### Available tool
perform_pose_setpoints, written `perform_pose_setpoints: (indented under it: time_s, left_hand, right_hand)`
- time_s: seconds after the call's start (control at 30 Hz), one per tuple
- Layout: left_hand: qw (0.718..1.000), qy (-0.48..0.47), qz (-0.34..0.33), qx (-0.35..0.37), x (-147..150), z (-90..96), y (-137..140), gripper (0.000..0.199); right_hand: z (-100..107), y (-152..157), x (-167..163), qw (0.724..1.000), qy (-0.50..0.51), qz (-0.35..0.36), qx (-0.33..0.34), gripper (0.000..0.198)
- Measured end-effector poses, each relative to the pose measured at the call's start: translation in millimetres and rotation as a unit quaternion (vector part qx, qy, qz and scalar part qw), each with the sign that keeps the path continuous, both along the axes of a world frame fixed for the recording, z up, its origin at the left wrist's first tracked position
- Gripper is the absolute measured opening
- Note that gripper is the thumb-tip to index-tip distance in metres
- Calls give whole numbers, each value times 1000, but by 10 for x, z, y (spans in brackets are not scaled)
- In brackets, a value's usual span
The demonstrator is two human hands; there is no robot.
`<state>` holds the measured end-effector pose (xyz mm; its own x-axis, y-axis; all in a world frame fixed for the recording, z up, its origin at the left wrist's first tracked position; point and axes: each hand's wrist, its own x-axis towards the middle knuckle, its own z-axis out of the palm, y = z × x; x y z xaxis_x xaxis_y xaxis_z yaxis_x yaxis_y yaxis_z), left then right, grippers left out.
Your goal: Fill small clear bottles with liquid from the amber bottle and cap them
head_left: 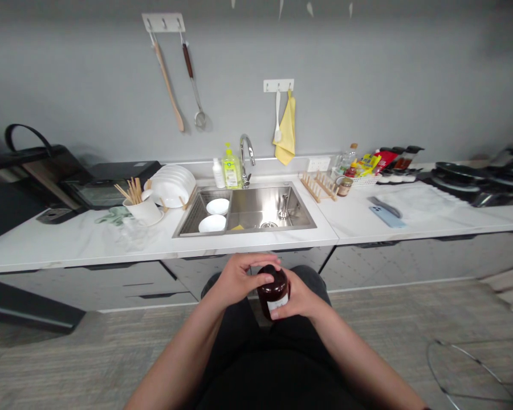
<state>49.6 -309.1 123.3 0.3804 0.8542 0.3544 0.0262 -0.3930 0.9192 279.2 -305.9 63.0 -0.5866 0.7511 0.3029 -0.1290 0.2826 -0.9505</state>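
A dark brown, glossy bottle [275, 289] with a white label is held in front of my body, just short of the counter's front edge. My right hand [301, 296] wraps around its side, with the thumb across the label. My left hand [243, 277] curves over the top, its thumb and fingers closed about the dark upper end. Whether a separate cap sits under those fingers cannot be made out. Beyond the hands, the steel sink [256, 208] is set into the counter, with two white bowls [212, 223] in its left part.
White plates [171, 182] and a utensil holder [144, 210] stand left of the sink. Dish soap [231, 169] and the faucet [245, 154] are behind it. Rightward are a wooden rack [318, 188], a jar [344, 185], a phone [387, 216] and a stove [465, 179].
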Motion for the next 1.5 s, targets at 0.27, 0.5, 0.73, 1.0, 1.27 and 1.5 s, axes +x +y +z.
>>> perform_pose_setpoints:
  time_s: [0.27,0.5,0.73,1.0,1.27,1.5]
  left_hand:
    - [992,70,100,21,-66,-75,5,44]
    - [985,63,163,6,-257,-125,87,19]
    - [950,109,291,16,-876,-235,444,32]
    - [749,342,563,64,-2664,22,1236,46]
    - [676,434,592,-59,-3581,-50,1893,38]
    - [663,409,609,150,-3106,-165,1873,36]
  right_hand:
    - [-107,91,-139,992,-16,-119,45,79]
    - [-128,294,-351,976,-106,-142,124,80]
    - [-469,731,-504,979,-85,-161,87,102]
    - [-724,1596,451,894,-213,-353,178,38]
    - [-812,2538,864,916,-186,-355,36,59]
    - [-777,2621,942,902,-256,-343,55,54]
